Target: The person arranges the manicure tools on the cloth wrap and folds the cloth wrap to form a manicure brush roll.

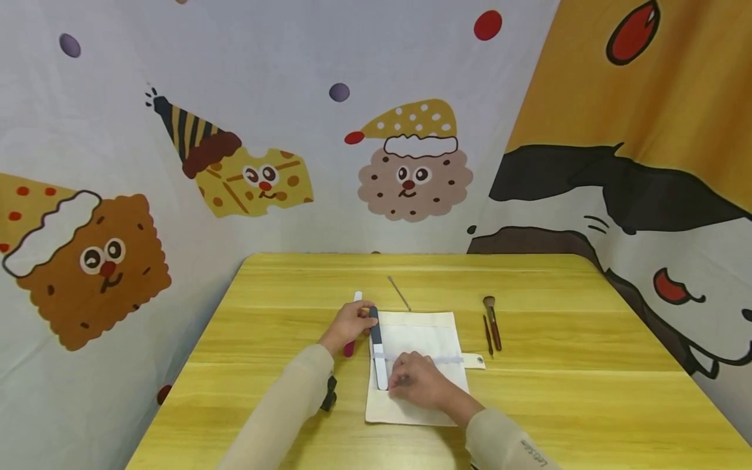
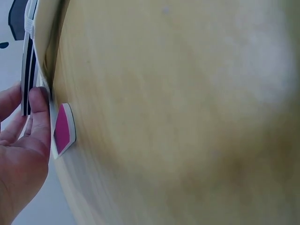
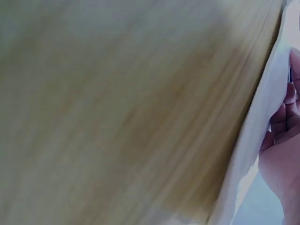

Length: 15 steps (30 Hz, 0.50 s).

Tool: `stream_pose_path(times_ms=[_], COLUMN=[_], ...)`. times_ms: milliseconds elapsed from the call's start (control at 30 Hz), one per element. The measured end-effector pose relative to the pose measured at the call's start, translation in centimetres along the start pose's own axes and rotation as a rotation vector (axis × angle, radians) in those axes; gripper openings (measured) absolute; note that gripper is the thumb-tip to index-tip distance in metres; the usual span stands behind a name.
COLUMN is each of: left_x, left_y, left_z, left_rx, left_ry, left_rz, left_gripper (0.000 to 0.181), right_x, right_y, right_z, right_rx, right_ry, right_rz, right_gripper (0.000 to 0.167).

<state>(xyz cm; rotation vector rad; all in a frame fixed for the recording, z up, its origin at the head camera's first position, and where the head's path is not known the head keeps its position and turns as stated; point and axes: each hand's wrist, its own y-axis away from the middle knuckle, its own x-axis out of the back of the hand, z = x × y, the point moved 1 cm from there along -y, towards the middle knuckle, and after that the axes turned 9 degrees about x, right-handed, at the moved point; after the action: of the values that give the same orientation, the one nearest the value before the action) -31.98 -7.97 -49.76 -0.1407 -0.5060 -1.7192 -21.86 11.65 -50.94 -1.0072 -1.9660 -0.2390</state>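
My left hand [image 1: 350,324] pinches the dark upper end of a nail file [image 1: 377,349] with a white lower part. In the left wrist view, the thumb and fingers lie on either side of its black-striped edge. The file lies along the left side of an open cream cloth pouch [image 1: 411,408], where a pale elastic band [image 1: 449,360] crosses it. Near the file's white end, my right hand [image 1: 420,384] rests on the pouch with curled fingers; whether they pinch the cloth or the band is hidden.
A pink and white nail file [image 1: 349,349] lies beside the left hand, partly covered by it. Beyond the pouch is a thin metal stick [image 1: 399,292]. A makeup brush [image 1: 492,320] and a slim brown tool [image 1: 488,336] lie right of the snap tab [image 1: 474,361].
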Motion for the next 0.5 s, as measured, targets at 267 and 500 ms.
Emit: stream_pose_path(times_ms=[267,500], left_x=[0.05,0.23], left_y=[-0.20,-0.09], left_z=[0.40,0.67], left_rx=[-0.022,-0.030], left_ry=[0.070,-0.022], left_rz=[-0.059,-0.077], left_gripper=[0.045,0.043], right_x=[0.41,0.29], right_y=[-0.46,-0.71], right_z=[0.35,0.47], right_rx=[-0.032,-0.031], right_ry=[-0.036,-0.050], right_rz=[0.001,-0.006], right_gripper=[0.007,0.007])
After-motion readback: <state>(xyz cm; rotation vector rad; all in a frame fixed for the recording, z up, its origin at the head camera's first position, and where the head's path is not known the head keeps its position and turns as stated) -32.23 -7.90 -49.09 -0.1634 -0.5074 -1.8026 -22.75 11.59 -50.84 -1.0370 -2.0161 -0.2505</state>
